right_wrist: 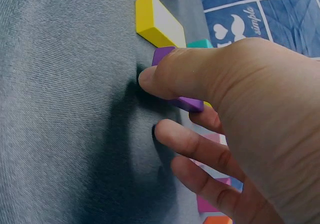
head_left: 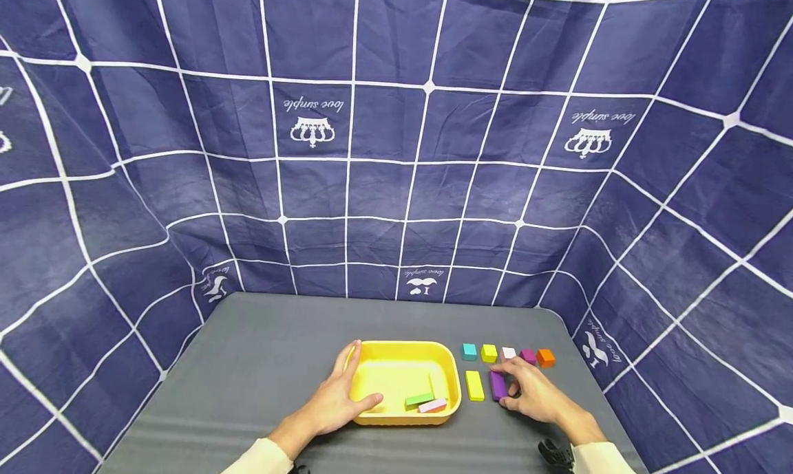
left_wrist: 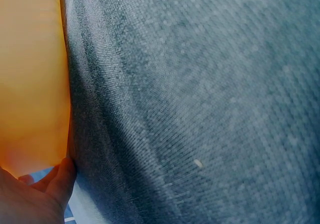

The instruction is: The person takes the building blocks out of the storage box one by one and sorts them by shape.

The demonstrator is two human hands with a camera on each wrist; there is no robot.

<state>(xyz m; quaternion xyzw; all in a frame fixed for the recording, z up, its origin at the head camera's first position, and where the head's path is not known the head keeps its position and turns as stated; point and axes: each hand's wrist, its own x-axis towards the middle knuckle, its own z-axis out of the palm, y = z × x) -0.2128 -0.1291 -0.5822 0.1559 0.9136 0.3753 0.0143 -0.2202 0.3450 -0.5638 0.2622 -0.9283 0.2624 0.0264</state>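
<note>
The purple block (head_left: 498, 384) is pinched by the right hand (head_left: 536, 393) between thumb and forefinger while it lies flat on the grey table (head_left: 260, 364), just right of the long yellow block (head_left: 474, 385); in the right wrist view the thumb (right_wrist: 170, 76) is seen pressed across the block's near side. The left hand (head_left: 337, 400) is laid against the left rim of the yellow tray (head_left: 449, 371), with the fingers straight along the wall and the thumb hooked over the front edge. Inside the tray a green block (head_left: 419, 399) and a pink block (head_left: 432, 406) are found near the front right corner. Behind the right hand a row of small cubes is set out: teal (head_left: 469, 351), yellow (head_left: 489, 353), white (head_left: 509, 353), magenta (head_left: 528, 356) and orange (head_left: 545, 358).
</note>
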